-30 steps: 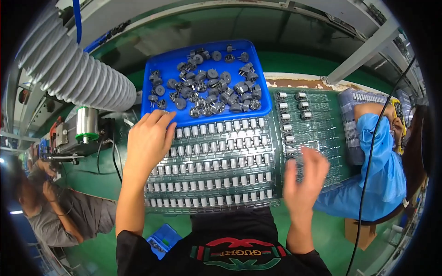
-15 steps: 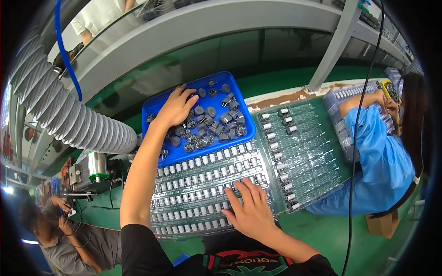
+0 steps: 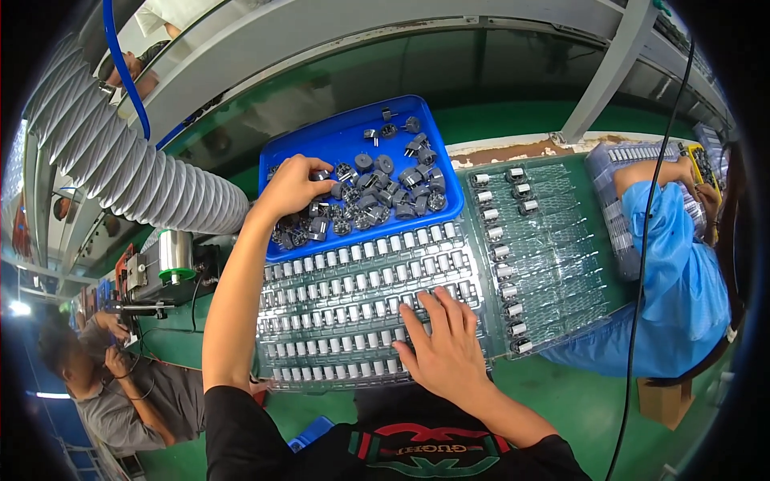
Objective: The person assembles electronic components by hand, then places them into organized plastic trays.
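Note:
A blue tray holds a loose heap of dark grey round components with metal pins. Over its left part, my left hand has thumb and forefinger pinched around one dark round component. Nearer to me lies a clear plastic tray filled with rows of small white-and-black cylindrical parts. My right hand rests spread on that tray's right side, fingers apart and holding nothing; it covers a few parts.
Right of it lies another clear tray, partly filled with similar parts. A grey ribbed hose and a machine with a metal cylinder stand left. A black cable hangs at right. Co-workers sit on both sides; one wears blue sleeves.
My left hand has drawn its outstretched fingers in and closed them on a component. My right hand stays spread on the clear tray. The whole view has shifted slightly.

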Action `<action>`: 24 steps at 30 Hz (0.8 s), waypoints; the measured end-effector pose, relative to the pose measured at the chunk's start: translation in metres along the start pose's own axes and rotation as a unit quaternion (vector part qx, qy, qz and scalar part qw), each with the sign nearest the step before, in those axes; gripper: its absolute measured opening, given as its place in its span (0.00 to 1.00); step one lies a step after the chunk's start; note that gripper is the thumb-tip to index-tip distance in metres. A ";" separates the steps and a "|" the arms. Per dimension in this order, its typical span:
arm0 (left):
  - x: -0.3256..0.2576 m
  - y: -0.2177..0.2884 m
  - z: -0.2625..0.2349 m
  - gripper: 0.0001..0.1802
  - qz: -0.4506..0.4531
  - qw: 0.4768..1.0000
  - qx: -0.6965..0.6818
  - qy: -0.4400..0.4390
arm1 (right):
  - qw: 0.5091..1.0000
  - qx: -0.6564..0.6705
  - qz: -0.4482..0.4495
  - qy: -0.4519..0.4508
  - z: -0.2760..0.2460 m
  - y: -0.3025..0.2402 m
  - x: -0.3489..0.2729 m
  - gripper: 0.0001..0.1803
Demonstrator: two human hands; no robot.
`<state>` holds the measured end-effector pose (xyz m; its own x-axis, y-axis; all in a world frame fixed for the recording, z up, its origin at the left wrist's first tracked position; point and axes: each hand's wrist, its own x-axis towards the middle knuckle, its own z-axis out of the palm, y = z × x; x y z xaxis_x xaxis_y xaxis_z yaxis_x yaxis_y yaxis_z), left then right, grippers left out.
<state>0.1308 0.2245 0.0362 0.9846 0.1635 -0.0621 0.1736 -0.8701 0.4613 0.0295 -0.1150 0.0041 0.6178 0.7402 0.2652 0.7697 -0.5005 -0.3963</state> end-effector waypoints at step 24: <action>-0.024 -0.006 -0.008 0.15 0.140 0.982 0.123 0.031 | 0.999 0.026 0.006 0.023 0.003 0.001 -0.002 0.29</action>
<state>0.1058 0.2290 0.0422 0.9926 -0.0772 0.0938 -0.0966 -0.9696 0.2247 0.0287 -0.1156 0.0007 0.6340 0.7128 0.2999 0.7539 -0.4835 -0.4448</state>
